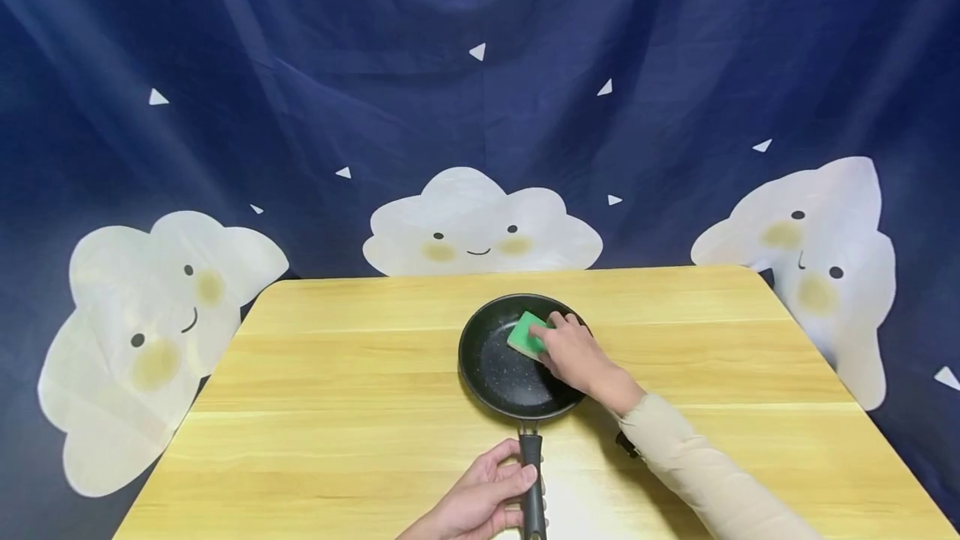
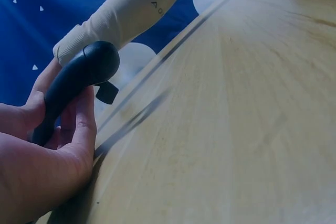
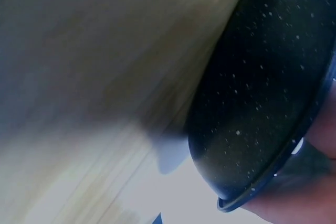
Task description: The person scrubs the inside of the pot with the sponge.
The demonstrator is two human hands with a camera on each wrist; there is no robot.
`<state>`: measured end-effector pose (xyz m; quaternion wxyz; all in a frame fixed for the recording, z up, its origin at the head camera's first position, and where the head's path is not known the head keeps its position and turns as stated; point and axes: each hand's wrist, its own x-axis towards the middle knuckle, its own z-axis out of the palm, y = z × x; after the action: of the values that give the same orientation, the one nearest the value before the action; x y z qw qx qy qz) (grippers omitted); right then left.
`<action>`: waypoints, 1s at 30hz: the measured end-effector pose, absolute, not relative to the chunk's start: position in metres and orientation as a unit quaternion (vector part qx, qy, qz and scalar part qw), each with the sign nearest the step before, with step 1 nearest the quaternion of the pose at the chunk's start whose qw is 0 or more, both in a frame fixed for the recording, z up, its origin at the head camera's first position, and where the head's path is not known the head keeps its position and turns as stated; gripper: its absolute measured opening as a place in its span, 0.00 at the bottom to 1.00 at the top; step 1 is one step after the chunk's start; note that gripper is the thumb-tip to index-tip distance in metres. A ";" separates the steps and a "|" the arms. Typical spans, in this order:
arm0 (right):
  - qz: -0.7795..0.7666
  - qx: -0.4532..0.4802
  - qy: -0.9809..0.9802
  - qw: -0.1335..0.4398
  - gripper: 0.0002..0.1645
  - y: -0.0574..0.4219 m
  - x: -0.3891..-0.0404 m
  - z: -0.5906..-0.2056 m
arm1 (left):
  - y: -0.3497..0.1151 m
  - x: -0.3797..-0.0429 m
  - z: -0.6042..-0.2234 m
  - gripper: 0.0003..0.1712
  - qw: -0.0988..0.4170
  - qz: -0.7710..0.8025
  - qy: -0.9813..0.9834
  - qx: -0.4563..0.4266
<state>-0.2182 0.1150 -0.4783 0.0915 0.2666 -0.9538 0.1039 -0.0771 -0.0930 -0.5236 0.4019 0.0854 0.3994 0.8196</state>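
A black speckled frying pan [image 1: 498, 377] is near the middle of the wooden table, its handle toward me. My left hand [image 1: 483, 497] grips the black handle [image 1: 532, 486], thumb on top and fingers underneath. In the left wrist view the handle's rounded end [image 2: 102, 62] stands above the tabletop. With my right hand [image 1: 581, 355], I hold a green sponge [image 1: 527, 333] against the pan's inside, right of its centre; the fingers hide part of the sponge. The right wrist view shows the pan's speckled outer side [image 3: 252, 93] with blurred fingers [image 3: 299, 200] beyond the rim.
The light wooden table [image 1: 337, 440] extends around the pan. A dark blue curtain [image 1: 337, 82] with white clouds hangs behind it. My right arm, in a beige sleeve [image 1: 697, 461], reaches in over the table, with a small black piece [image 1: 627, 444] showing beside the cuff.
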 end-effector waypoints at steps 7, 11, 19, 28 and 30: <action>0.135 0.303 -0.939 0.094 0.17 0.120 -0.213 -0.477 | -0.093 -0.076 -0.523 0.09 0.403 0.819 0.400 0.083; 0.138 0.325 -0.930 0.103 0.17 0.122 -0.213 -0.477 | -0.093 -0.077 -0.524 0.10 0.400 0.819 0.401 0.086; 0.133 0.332 -0.932 0.062 0.16 0.126 -0.208 -0.473 | -0.093 -0.077 -0.525 0.14 0.403 0.819 0.400 0.078; 0.143 0.326 -0.934 0.036 0.16 0.125 -0.200 -0.470 | -0.093 -0.076 -0.524 0.14 0.402 0.818 0.404 0.080; 0.142 0.326 -0.934 0.036 0.16 0.124 -0.198 -0.470 | -0.093 -0.076 -0.524 0.15 0.403 0.817 0.405 0.079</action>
<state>-0.1982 0.1244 -0.4697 0.0356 0.3263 -0.9338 0.1423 -0.0764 -0.0934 -0.5245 0.4027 0.0788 0.4050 0.8171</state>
